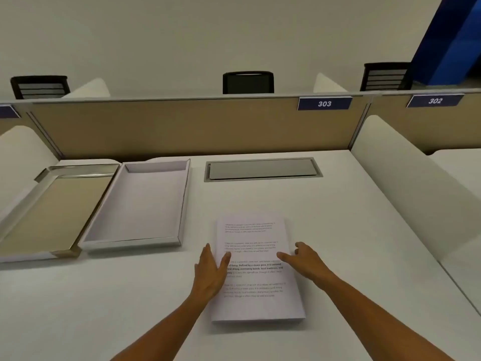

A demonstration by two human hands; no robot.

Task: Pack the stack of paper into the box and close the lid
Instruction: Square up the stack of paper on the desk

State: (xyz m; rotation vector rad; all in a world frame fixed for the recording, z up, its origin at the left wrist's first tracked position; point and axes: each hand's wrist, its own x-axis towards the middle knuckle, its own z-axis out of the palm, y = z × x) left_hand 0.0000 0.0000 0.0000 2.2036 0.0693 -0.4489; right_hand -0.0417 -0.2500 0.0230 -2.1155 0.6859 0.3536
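The desk (338,217) fills most of the frame, and the task looks to be at its very start. In the left part of the frame stand two shallow trays side by side, touching or nearly so. The one at the far left, tan inside with a shiny rim, seems to be the lid (52,209); it lies with its inside up, so closing is not yet done. Just right of it the box (140,204) is white inside, and nothing lies in it.

The paper (256,269) is a thick stack with printed text on top. It lies flat on the desk in the lower centre of the frame, apart from the box and to its right.

The left hand (210,272) is at the left edge of the stack, fingers straight, thumb spread over the sheet. The right hand (303,261) is at the right edge, fingers loosely apart. Neither clamps the stack yet. What remains, in my judgement: lift the stack, put it in the box, set the lid on.
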